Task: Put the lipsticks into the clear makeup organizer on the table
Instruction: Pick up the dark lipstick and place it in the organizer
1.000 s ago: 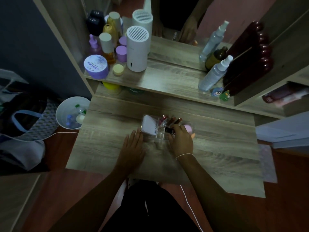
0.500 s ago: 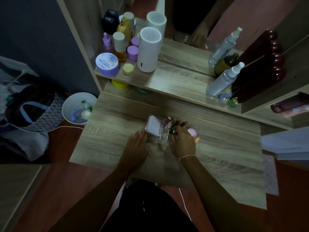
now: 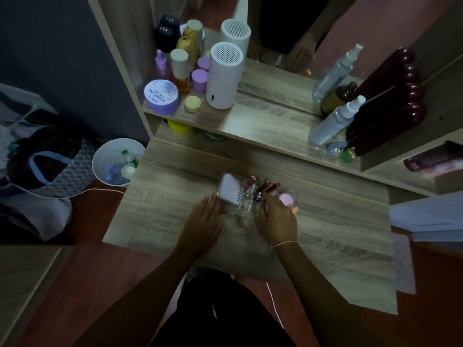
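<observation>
Left hand (image 3: 201, 222): flat, fingers together, beside organizer (image 3: 246, 209) | Right hand (image 3: 276, 217): fingertips on a lipstick (image 3: 258, 196); grip unclear | Table (image 3: 338, 234): wood

My left hand (image 3: 201, 222) lies flat, palm down, fingers straight and close together, pointing forward. My right hand (image 3: 276, 219) is arched, fingers curled forward and down, a thin band on its wrist. Both forearms reach in from below.
</observation>
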Tool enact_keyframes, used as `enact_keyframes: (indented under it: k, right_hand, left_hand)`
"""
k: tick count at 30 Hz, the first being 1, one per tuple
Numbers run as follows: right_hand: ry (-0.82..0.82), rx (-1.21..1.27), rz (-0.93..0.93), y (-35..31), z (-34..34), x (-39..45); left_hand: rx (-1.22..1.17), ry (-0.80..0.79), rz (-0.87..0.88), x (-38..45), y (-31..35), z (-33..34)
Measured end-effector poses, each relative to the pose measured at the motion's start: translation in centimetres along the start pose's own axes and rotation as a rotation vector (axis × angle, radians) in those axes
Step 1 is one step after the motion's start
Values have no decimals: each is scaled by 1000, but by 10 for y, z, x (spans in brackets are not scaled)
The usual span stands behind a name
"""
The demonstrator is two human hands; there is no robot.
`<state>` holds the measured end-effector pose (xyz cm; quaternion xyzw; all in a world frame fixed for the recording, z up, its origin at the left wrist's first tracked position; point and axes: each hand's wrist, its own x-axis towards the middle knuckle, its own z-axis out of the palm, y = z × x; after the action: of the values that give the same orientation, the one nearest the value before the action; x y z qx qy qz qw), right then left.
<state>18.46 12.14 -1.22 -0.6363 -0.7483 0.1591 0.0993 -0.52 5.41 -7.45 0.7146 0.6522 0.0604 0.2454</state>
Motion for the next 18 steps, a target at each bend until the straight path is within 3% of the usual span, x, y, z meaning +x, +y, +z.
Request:
enact_keyframes:
  k: [13,18]
  right_hand:
    - [81,97,-53,0,-1,-12]
    - [281,-8,-167,23,5,-41]
  left_hand:
    - [-16,16,15,-2,1,-3]
    - [-50,50,-27,-5,-1,-2]
